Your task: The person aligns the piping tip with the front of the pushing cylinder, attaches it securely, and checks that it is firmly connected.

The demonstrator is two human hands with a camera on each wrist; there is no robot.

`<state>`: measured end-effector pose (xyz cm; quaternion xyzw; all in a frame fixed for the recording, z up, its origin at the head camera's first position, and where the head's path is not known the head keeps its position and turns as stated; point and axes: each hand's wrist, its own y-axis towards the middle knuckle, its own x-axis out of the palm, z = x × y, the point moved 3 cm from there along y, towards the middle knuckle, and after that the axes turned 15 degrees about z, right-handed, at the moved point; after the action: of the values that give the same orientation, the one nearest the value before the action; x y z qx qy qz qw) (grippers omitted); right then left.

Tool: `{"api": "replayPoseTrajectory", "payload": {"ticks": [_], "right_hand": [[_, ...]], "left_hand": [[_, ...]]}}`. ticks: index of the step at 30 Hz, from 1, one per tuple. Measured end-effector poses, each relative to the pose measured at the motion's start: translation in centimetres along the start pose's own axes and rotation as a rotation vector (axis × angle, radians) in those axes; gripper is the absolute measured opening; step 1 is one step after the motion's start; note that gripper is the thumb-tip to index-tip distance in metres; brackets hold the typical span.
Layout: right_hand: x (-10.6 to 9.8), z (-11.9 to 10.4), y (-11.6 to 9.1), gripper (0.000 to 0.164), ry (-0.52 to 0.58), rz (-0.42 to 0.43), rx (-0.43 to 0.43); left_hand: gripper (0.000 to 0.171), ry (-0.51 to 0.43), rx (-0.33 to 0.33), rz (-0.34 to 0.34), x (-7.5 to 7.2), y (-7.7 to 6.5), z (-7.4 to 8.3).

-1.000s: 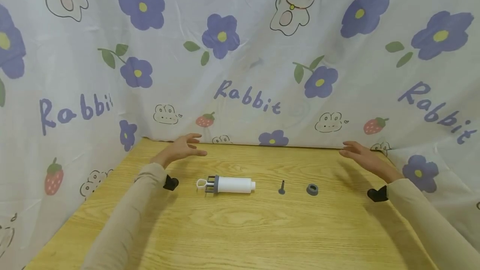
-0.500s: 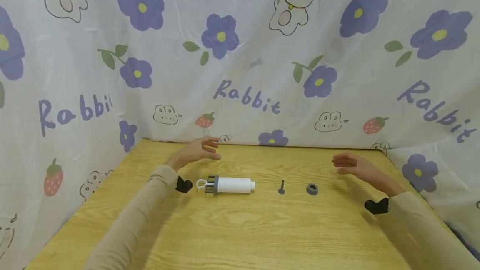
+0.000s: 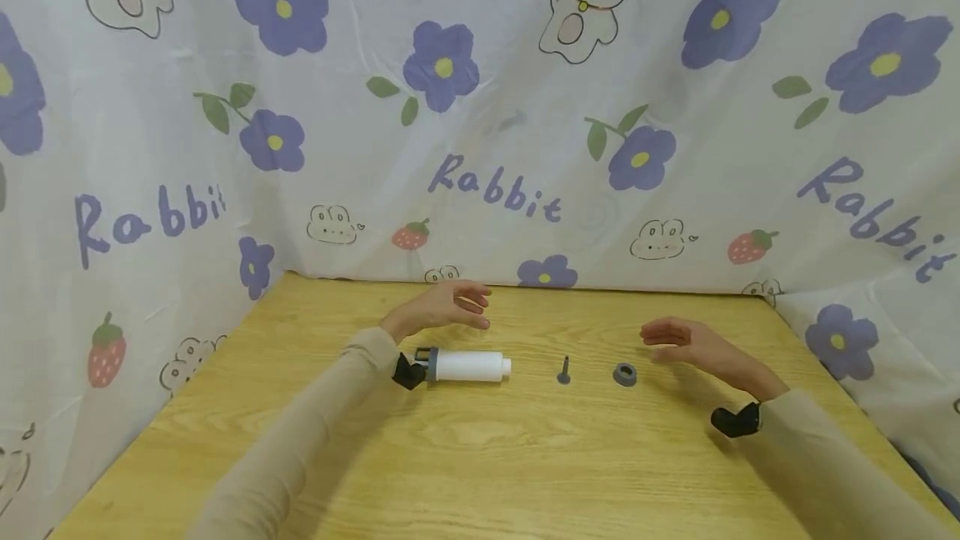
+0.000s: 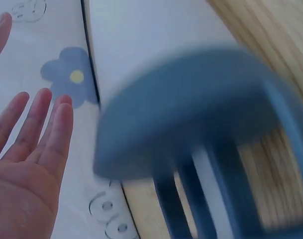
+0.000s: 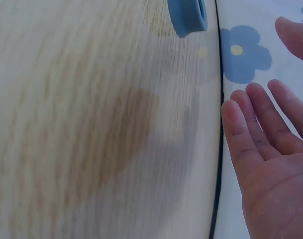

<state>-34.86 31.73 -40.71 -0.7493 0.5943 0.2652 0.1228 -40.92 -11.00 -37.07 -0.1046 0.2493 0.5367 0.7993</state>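
A white cylinder with a grey collar and frame, like a large syringe or pump (image 3: 470, 366), lies on its side on the table, its narrow tip to the right. Just beyond it my left hand (image 3: 442, 307) hovers with relaxed fingers, holding nothing; the wrist mount hides the cylinder's handle end. The grey collar (image 4: 191, 109) looms blurred in the left wrist view. Right of the cylinder stands a small grey nozzle-like piece (image 3: 564, 371), and further right lies a grey ring (image 3: 625, 374). My right hand (image 3: 697, 347), fingers loosely extended, floats right of and behind the ring, touching nothing.
The wooden table (image 3: 480, 457) ends at the back against a hanging white curtain (image 3: 495, 107) printed with rabbits and flowers. Curtain also hangs at the left and right sides. Black mounts (image 3: 737, 421) sit on both wrists.
My left hand has moved right, from left of the cylinder to above and behind it. My right hand has shifted left and slightly nearer, toward the ring. The objects have stayed in place.
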Motion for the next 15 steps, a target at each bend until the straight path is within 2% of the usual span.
{"api": "replayPoseTrajectory", "payload": {"ticks": [8, 15], "right_hand": [[1.3, -0.3, 0.1, 0.052, -0.001, -0.013, -0.006], [3.0, -0.9, 0.2, 0.051, -0.001, -0.043, -0.002]], "left_hand": [[0.066, 0.006, -0.010, -0.056, 2.3, 1.5, 0.7], [0.058, 0.024, 0.030, -0.101, 4.9, 2.4, 1.5]]}}
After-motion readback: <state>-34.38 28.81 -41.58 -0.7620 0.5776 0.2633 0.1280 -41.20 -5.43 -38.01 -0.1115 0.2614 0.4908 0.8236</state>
